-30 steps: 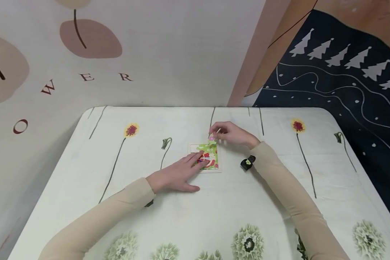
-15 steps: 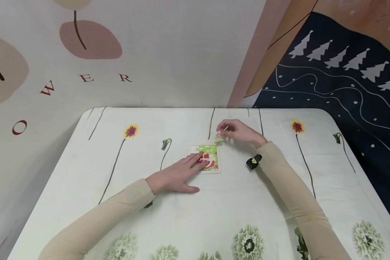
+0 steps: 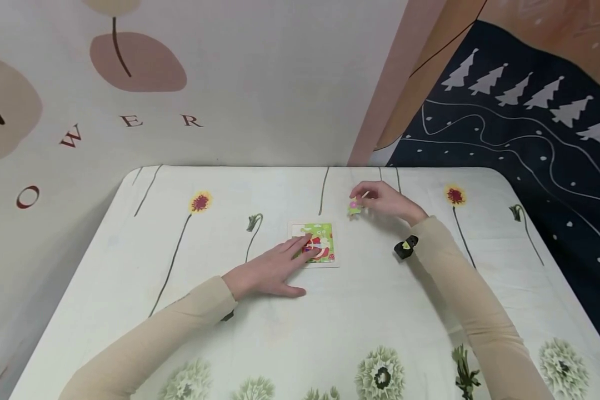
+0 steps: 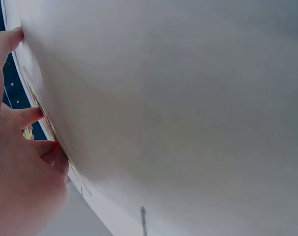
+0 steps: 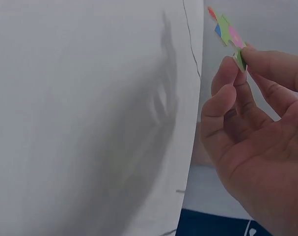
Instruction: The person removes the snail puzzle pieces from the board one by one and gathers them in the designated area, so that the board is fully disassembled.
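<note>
A small square jigsaw puzzle [image 3: 325, 232] with a pale border and a green and red picture lies on the table in the head view. My left hand [image 3: 272, 272] rests on its left part, fingers spread and straight, hiding some of the picture. White shows at its upper left. Up and to the right of the puzzle, my right hand [image 3: 384, 200] pinches a jigsaw piece [image 3: 353, 208] between thumb and fingertips. In the right wrist view that puzzle piece [image 5: 229, 33] is green with pink, blue and red patches, held up above the cloth.
A white cloth [image 3: 340, 322] printed with flowers covers the table, whose far edge meets a printed wall hanging [image 3: 280, 100]. A dark hanging [image 3: 510, 119] with white trees is at the right. A black wrist camera [image 3: 405, 248] sits by the right cuff.
My right hand has moved right and slightly away from me, carrying the jigsaw piece off the puzzle's upper right corner. The left hand has stayed in place on the puzzle.
</note>
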Tool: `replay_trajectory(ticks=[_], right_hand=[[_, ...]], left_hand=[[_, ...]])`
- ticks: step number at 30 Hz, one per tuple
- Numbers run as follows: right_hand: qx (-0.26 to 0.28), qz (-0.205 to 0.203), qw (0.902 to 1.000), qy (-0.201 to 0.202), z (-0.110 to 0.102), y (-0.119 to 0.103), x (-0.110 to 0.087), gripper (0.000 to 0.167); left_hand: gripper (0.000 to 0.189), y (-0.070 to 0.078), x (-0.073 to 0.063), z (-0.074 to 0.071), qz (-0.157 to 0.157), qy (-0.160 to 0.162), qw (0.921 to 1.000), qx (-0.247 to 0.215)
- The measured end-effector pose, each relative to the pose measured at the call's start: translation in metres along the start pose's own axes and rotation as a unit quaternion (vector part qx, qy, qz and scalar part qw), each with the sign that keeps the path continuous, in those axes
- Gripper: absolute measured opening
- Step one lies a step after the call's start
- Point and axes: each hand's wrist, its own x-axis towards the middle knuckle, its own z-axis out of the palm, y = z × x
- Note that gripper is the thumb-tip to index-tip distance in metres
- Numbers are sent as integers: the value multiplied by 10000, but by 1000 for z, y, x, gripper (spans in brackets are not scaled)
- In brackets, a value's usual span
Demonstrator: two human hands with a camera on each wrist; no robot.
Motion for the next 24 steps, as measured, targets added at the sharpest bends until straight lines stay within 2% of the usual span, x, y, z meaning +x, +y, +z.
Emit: replay_trajectory(ticks=[11, 16, 24], right_hand=[[-98, 150, 9998, 1, -8, 4, -4, 19], [-115, 361, 9993, 8, -11, 6, -2, 20], [-223, 434, 9988, 31, -10, 1, 9, 20]], left_hand=[[85, -1, -1, 2, 58, 151, 9999, -28], [86, -1, 0, 2, 18, 53, 10000, 6], [86, 0, -2, 1, -27, 0, 10000, 75]])
